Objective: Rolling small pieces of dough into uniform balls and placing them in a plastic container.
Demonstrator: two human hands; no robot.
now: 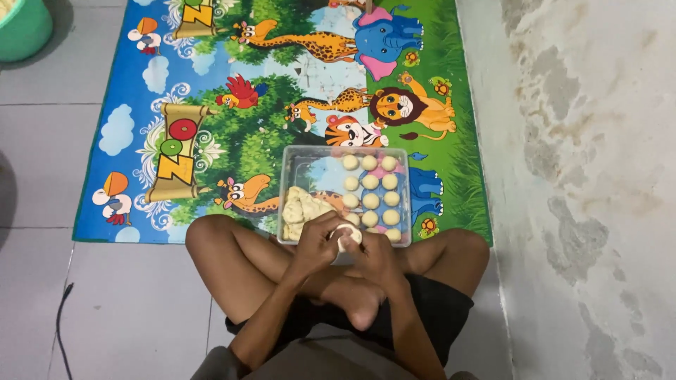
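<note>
I sit cross-legged on the floor with both hands together above my lap. My left hand (318, 239) and my right hand (370, 255) press around a pale dough piece (347, 236) at the near edge of a clear plastic tray (299, 156). Inside the tray, several round dough balls (370, 182) lie in rows on the right, and a lump of raw dough (301, 207) fills the near left corner.
The tray rests on a colourful animal-print play mat (211, 105) spread over grey floor tiles. A green bucket (22, 28) stands at the far left corner. A stained wall (598, 176) runs along the right. A black cable (62, 317) lies on the tiles at near left.
</note>
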